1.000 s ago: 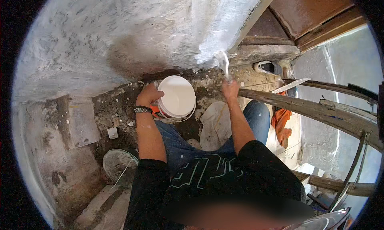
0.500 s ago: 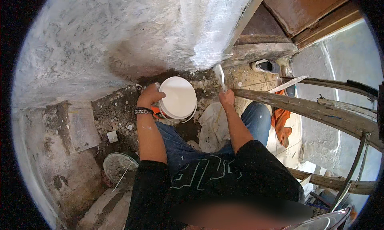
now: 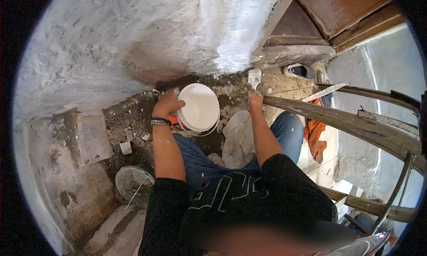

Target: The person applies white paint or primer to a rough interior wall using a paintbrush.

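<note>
My left hand (image 3: 167, 103) grips the rim of a white plastic bucket (image 3: 199, 105), thumb over the edge. Inside the bucket the surface is plain white, and its wire handle hangs down on the near side. In my right hand (image 3: 255, 101) is a paintbrush (image 3: 254, 78), held by its handle with the white-coated head pointing away from me. The brush head is just off the foot of the wall (image 3: 178, 33), which carries a bright white wet-looking stripe near its right edge.
Long wooden beams (image 3: 347, 118) slant across the right side, close to my right forearm. An orange cloth (image 3: 315, 140) and a shoe (image 3: 299, 71) lie on the tiles. A pale sack (image 3: 238, 142) sits between my legs. At lower left stands a dirty round bucket (image 3: 132, 184) beside rubble.
The paintbrush has shifted right, away from the wall's foot, and turned so its broad face shows. My left hand still grips the bucket, which has barely moved.
</note>
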`<state>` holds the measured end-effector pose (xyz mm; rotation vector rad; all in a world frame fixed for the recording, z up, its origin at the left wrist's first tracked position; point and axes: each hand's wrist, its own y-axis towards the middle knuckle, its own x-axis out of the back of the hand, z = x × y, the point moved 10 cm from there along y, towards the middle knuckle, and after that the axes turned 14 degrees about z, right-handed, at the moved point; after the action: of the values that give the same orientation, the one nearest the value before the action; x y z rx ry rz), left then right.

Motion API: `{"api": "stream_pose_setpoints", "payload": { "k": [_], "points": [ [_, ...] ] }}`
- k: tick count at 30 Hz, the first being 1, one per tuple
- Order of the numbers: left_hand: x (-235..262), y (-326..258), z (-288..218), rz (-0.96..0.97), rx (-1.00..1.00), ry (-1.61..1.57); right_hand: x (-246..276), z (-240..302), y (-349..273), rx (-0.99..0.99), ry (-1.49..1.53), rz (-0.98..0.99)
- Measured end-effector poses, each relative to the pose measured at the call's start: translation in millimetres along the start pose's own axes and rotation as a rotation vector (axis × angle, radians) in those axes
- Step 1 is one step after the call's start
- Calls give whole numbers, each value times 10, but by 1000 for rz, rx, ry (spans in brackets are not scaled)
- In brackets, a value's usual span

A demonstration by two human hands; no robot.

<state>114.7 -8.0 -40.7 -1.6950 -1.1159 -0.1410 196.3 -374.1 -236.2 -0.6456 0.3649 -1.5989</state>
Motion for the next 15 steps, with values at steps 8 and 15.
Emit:
{"api": "stream_pose_setpoints", "payload": {
  "k": [8,15],
  "points": [
    [13,-51,-31,17,-10,-44,-695,-84,-172,67,-365,87],
    [40,-92,34,-44,15,0,-938,-169,-86,-219,26,325]
  ]
}}
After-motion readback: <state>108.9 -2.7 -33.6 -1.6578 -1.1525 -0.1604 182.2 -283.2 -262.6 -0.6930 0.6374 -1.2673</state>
